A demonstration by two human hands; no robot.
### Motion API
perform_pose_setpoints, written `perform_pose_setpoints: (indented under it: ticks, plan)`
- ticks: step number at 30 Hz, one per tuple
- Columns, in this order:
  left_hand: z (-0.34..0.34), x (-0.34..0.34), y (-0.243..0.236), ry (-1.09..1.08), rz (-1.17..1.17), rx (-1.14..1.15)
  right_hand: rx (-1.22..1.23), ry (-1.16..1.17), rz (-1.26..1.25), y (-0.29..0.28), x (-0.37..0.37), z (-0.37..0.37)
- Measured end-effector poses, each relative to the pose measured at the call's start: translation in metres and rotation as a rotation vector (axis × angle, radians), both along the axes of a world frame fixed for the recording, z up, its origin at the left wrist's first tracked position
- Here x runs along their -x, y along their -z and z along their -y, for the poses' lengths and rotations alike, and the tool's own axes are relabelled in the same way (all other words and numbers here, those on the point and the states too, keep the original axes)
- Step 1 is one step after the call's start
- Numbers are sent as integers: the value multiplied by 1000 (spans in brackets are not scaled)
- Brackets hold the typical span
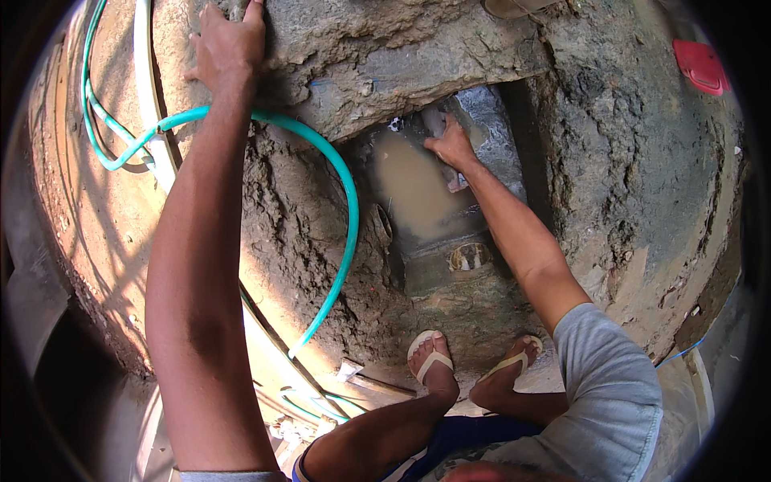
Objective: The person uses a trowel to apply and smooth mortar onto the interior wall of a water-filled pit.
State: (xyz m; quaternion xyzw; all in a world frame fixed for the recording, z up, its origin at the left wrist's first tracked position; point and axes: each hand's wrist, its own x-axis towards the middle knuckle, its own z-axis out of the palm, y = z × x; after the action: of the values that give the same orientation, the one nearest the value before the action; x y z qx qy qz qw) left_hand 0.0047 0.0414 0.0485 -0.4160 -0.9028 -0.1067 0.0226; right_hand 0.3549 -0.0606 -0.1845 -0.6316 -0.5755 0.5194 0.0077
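My left hand (228, 44) rests on the rough earth edge (277, 48) at the upper left. Its fingers are spread and nothing shows in them. My right hand (454, 146) reaches down into a pit with muddy water (409, 181) at its bottom. The fingers are closed round a greyish, wet piece (434, 120) whose kind I cannot make out. Beside that hand lies a wet grey slab-like surface (491, 132). A green hose (345, 185) passes by my left forearm and curves down along the pit's left side.
My feet in pale flip-flops (431, 353) stand at the pit's near edge. A long pale pipe (147, 72) runs down the left side. A red plastic object (701, 67) lies at the far right. A round brownish piece (469, 257) sits at the pit's near end.
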Motion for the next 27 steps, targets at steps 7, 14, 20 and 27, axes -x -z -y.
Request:
perform_pose_setpoints:
  ticks: [7, 14, 20, 27]
  plan:
    - [4, 5, 2, 24, 22, -9, -15, 88, 188, 16, -30, 59]
    - [1, 16, 11, 60, -59, -97, 2, 141, 89, 31, -7, 37]
    - [11, 19, 5, 17, -31, 1, -196, 175, -6, 38, 62, -7]
    - [-4, 8, 15, 45, -13, -47, -460, -160, -68, 68, 32, -28]
